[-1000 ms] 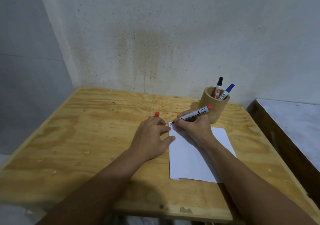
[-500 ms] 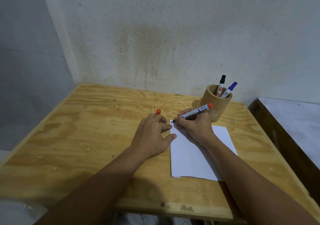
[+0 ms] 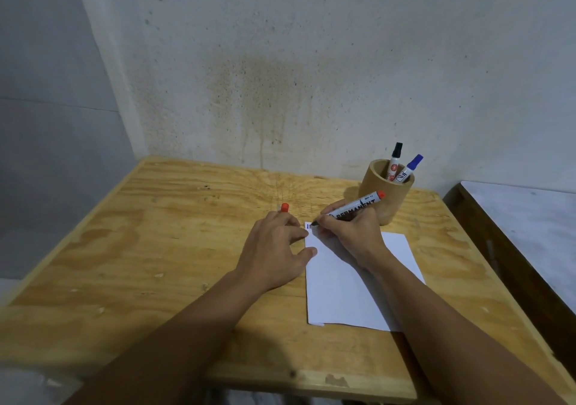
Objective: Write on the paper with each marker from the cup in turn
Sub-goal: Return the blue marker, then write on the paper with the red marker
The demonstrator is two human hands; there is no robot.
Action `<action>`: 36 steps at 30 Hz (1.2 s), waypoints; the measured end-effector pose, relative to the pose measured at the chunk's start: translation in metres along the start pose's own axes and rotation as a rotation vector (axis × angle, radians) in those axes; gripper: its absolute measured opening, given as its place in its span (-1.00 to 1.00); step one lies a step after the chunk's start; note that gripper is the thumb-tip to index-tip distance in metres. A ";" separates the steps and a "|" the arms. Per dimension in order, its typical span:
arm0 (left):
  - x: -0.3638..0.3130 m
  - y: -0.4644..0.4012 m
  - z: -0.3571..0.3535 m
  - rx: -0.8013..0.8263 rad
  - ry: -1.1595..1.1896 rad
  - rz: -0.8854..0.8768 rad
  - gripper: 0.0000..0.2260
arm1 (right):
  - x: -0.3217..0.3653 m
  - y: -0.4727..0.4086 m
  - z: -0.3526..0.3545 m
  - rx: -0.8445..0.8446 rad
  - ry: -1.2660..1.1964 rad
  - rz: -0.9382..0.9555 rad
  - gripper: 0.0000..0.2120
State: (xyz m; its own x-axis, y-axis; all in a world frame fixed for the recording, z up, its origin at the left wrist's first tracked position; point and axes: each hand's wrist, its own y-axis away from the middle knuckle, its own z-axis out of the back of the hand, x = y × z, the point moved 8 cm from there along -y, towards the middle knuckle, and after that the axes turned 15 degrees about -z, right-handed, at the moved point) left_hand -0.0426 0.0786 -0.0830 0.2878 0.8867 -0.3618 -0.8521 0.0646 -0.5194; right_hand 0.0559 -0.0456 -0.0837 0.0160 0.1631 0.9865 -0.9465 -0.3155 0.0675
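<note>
A white sheet of paper (image 3: pixel 343 292) lies on the plywood table (image 3: pixel 149 248). My right hand (image 3: pixel 349 230) grips a red-ended permanent marker (image 3: pixel 358 205), its tip touching the paper's top left corner, where short dark strokes (image 3: pixel 309 225) show. My left hand (image 3: pixel 274 248) rests at the paper's left edge, fingers closed around a red cap (image 3: pixel 284 207) that sticks out above them. A wooden cup (image 3: pixel 385 197) behind my right hand holds a black-capped marker (image 3: pixel 395 159) and a blue-capped marker (image 3: pixel 410 167).
The table stands in a corner, with a stained wall behind and a grey wall on the left. A second, white-topped table (image 3: pixel 526 217) with a dark wooden edge stands close on the right.
The marker tip has made small moves at the paper's top left corner. My left hand has stayed in place with the cap. The camera shifted slightly.
</note>
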 end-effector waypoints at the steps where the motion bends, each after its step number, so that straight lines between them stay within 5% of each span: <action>1: 0.002 -0.001 0.004 -0.043 0.037 0.027 -0.68 | 0.001 0.001 0.002 -0.002 -0.037 -0.008 -0.92; 4: 0.011 -0.009 0.022 -0.227 0.105 0.112 -0.71 | 0.002 0.002 0.004 0.054 -0.247 -0.071 -0.82; 9: 0.034 -0.031 0.012 -0.063 0.131 0.232 -0.73 | 0.017 0.002 0.013 0.036 -0.288 -0.083 -0.87; 11: 0.041 -0.032 0.015 -0.133 0.225 0.318 -0.82 | 0.023 0.003 0.018 0.050 -0.352 -0.117 -0.90; 17: 0.036 -0.028 0.006 -0.365 1.113 0.729 -0.90 | 0.043 0.016 0.029 0.019 -0.277 -0.041 -0.89; 25: 0.007 -0.045 0.002 -0.323 1.291 0.660 -0.91 | 0.055 0.022 0.041 0.004 -0.190 0.029 -0.66; 36: -0.031 -0.068 0.008 -0.293 1.275 0.547 -0.91 | 0.075 0.022 0.066 -0.020 -0.112 0.010 -0.70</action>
State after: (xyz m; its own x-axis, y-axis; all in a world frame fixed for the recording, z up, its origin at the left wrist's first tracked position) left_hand 0.0030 0.0505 -0.0303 0.2816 -0.2565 -0.9246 -0.9080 -0.3827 -0.1704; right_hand 0.0572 -0.1023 0.0013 0.0414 0.0538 0.9977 -0.9532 -0.2973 0.0556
